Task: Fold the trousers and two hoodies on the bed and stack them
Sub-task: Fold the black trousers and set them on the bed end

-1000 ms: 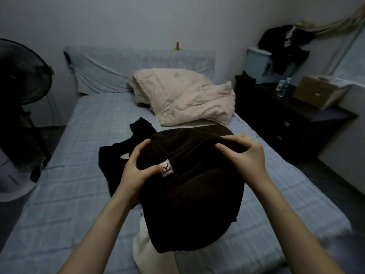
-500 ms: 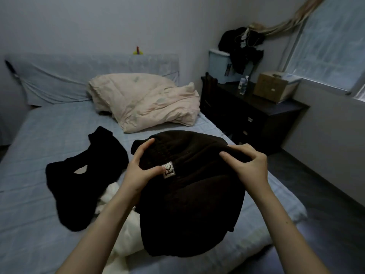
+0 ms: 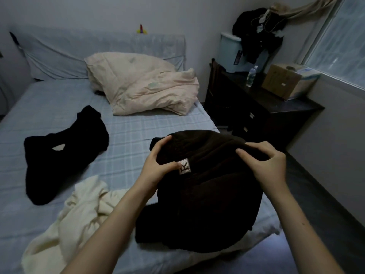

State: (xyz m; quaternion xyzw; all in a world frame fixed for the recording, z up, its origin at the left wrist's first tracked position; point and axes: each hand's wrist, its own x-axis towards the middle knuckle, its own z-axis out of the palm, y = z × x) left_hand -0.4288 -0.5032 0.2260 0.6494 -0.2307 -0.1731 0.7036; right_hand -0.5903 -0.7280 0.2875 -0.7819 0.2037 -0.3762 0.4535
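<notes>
As I looked down, my left hand and right hand each pinched the top edge of the dark brown garment, thumbs in front, fingers curled behind. It hung lengthwise from that held edge toward me, its lower end resting on the near right corner of the bed; whether it was trousers or a hoodie I could not tell. A small square label sat touching my left thumb. Left of it lay the cream garment, crumpled. Further back sprawled the black garment, running diagonally. Beyond was the pink duvet.
</notes>
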